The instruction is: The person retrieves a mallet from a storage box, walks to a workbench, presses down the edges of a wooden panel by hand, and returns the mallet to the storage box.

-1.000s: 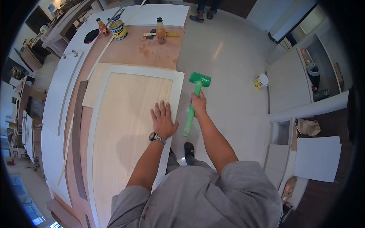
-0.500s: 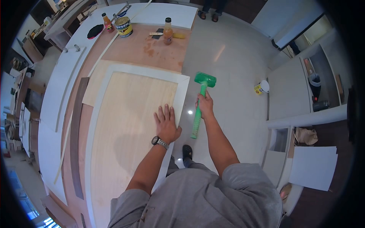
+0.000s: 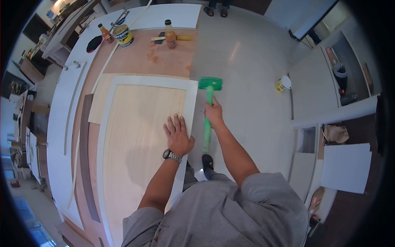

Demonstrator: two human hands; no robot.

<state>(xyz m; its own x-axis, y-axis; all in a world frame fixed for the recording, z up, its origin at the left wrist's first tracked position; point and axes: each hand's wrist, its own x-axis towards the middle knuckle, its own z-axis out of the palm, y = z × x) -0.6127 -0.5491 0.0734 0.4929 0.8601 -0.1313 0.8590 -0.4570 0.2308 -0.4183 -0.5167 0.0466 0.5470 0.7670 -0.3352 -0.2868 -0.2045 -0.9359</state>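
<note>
A pale wood panel [image 3: 140, 119] with a white frame lies flat on the workbench. My left hand [image 3: 178, 138], with a watch on its wrist, rests palm down near the panel's right side, fingers spread, thumb over the white edge. Past that edge, over the floor, my right hand [image 3: 214, 113] is wrapped round the handle of a green mallet [image 3: 210, 84]. The mallet's head is close beside the frame's upper right corner; whether they touch I cannot tell.
On the bench's far part stand a yellow can [image 3: 123, 35], a sauce bottle [image 3: 170, 34] and another bottle [image 3: 105, 33]. A dark strip [image 3: 86, 156] lies left of the panel. A bucket [image 3: 283, 84] stands on the floor. A person's feet [image 3: 216, 12] show beyond.
The mallet in my right hand has moved left, its head now nearer the frame's corner. My left hand stays flat on the panel. The whole view has shifted slightly.
</note>
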